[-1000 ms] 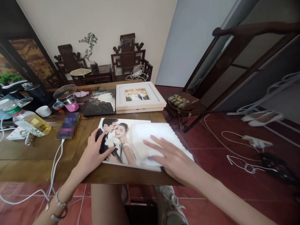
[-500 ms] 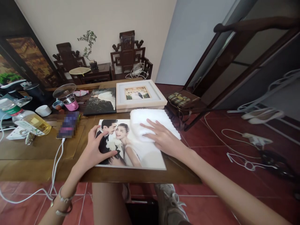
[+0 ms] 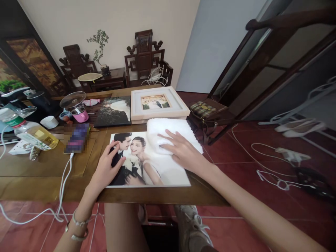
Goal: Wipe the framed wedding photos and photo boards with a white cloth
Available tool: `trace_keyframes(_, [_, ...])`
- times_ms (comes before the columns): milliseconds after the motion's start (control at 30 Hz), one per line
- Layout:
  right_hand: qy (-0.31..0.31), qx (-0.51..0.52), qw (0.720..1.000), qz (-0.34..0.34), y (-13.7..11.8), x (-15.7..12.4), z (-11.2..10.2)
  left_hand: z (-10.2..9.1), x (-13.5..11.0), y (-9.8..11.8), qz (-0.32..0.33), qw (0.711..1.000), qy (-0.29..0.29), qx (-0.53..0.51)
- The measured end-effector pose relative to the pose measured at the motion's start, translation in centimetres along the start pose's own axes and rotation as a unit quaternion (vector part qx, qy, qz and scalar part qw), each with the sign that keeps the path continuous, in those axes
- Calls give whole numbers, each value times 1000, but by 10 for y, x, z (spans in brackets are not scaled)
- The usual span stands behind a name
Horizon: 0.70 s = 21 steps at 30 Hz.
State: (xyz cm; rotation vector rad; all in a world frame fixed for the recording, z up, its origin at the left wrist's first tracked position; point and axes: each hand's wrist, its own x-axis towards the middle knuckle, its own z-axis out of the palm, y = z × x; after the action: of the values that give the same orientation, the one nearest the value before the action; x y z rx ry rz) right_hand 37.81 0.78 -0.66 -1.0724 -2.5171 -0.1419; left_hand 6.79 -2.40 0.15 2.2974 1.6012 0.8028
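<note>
Table (image 3: 31, 185): carries everything below. Photo print (image 3: 148, 169) of a couple lies flat near its front edge, image up. Framed picture (image 3: 157, 103) lies flat further back, frame and all; dark print (image 3: 110, 113) just left of it. White cloth (image 3: 185, 126) sits on the photo print's upper right corner, running past its top and right edges.

Status, my read: cloth work on the photo print is partway through. Only the upper right is under the cloth; left side and lower strip are uncovered. Can't tell which areas have been gone over, so what's left is unclear.

Grip: right hand (image 3: 187, 152) back up, fingers spread and laid on the cloth; flat contact, not clenched. Left hand (image 3: 107, 169) rests on the photo print's left edge, thumb and fingers apart; looks like steadying, nothing grasped.

Phone (image 3: 77, 138) is left of it, apart, plugged in, screen blurred. Pink cup (image 3: 81, 115) behind.
</note>
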Motion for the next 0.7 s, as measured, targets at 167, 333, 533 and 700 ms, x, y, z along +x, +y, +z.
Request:
trace_keyframes(167, [-19,-9,1000,7,2,5,-3,1,2,-3,-1,1000,9,-4])
trace_keyframes(333, [-26,-15,1000,9,0,11,-2,1,2,-1,-2,1000,0,-1])
trace_keyframes(533, [-20,-27,999,-5,-33,-14,-13,0,0,-3,4,1000,-11,-6])
trace_keyframes(700, [21,32,997,-74,-85,-37,-24,1,0,-5,1,999,-48,-3])
